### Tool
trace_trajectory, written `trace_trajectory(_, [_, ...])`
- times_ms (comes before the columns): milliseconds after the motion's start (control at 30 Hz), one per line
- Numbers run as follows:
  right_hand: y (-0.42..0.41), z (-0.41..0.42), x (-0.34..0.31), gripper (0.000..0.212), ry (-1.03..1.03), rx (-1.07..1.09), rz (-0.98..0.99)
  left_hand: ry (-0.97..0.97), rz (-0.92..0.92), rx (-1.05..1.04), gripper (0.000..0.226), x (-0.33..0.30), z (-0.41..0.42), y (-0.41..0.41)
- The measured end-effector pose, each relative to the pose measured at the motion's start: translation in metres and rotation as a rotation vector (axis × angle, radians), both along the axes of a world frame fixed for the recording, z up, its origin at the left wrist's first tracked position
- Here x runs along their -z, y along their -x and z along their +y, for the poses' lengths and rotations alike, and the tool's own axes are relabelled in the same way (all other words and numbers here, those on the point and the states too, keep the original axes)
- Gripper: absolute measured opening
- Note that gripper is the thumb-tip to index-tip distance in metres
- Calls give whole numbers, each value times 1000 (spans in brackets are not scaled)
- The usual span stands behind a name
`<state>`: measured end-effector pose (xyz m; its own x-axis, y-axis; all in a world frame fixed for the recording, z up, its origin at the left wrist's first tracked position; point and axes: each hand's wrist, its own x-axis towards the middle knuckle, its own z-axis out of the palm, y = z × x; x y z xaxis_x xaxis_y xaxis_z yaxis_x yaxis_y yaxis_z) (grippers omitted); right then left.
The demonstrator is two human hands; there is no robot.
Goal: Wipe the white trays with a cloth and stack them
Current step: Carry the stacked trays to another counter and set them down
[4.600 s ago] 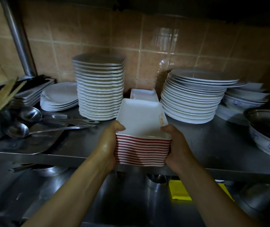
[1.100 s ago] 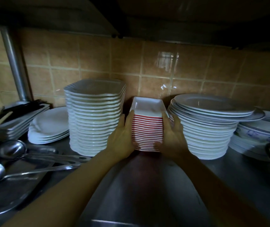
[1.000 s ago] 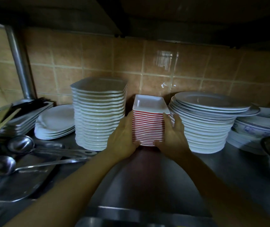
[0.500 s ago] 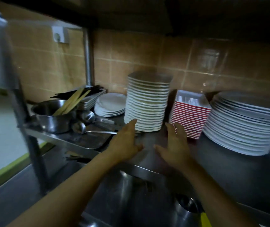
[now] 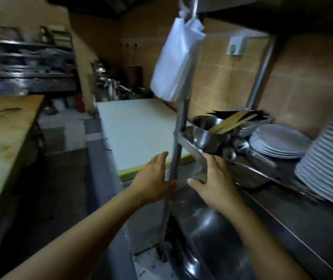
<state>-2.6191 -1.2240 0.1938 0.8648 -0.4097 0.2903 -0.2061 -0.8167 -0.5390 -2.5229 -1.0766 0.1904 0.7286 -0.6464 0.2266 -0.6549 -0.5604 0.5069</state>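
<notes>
Both the left hand (image 5: 151,181) and right hand (image 5: 214,181) hold nothing, fingers relaxed.

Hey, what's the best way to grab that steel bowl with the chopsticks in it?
Take the steel bowl by its rounded sides with both hands, coming from the front left. The wooden chopsticks lean out over its far right rim, so that side looks awkward.

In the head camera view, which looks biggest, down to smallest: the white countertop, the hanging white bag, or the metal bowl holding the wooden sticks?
1. White countertop
2. Hanging white bag, nearer the camera, so flattered
3. Metal bowl
</notes>
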Motion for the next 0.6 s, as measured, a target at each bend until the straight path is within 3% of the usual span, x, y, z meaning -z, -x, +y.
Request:
trace_trajectory(333, [-180,131,10,79,36,-368,135,-69,24,-411,84,9,158,-127])
trace_trajectory(600, [-303,196,7,81,3,-513,165,-78,65,-538,82,4,230,-223])
